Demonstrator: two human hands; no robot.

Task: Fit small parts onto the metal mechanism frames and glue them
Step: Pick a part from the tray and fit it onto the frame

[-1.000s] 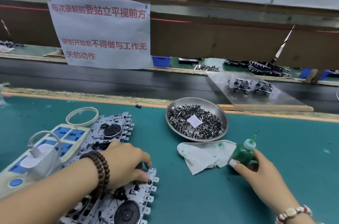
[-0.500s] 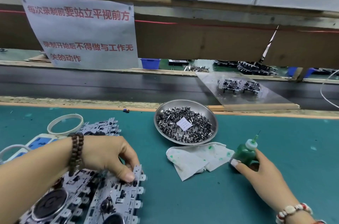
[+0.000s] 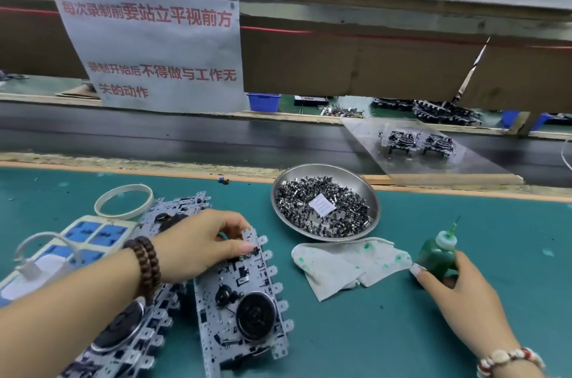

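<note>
A: Where is the left hand (image 3: 198,244)?
B: On the nearest metal frame (image 3: 244,306), which lies flat on the green surface (image 3: 371,340). Its fingers (image 3: 244,246) are curled and pinch the frame's far end, thumb tip against the plate.
A: Other frames?
B: One frame (image 3: 123,337) lies just beside it under the forearm, and another frame (image 3: 176,210) lies beyond the hand, next to a white ring (image 3: 123,201) and a power strip (image 3: 83,235).
A: And the right hand (image 3: 458,291)?
B: It grips the green glue bottle (image 3: 438,254), fingers wrapped round the body, the bottle upright on the surface with its nozzle pointing up.
A: The small parts?
B: Heaped in a steel dish (image 3: 325,201) between the hands, farther back, with a paper slip on top. A stained white cloth (image 3: 343,266) lies just in front of the dish, its corner touching the bottle
</note>
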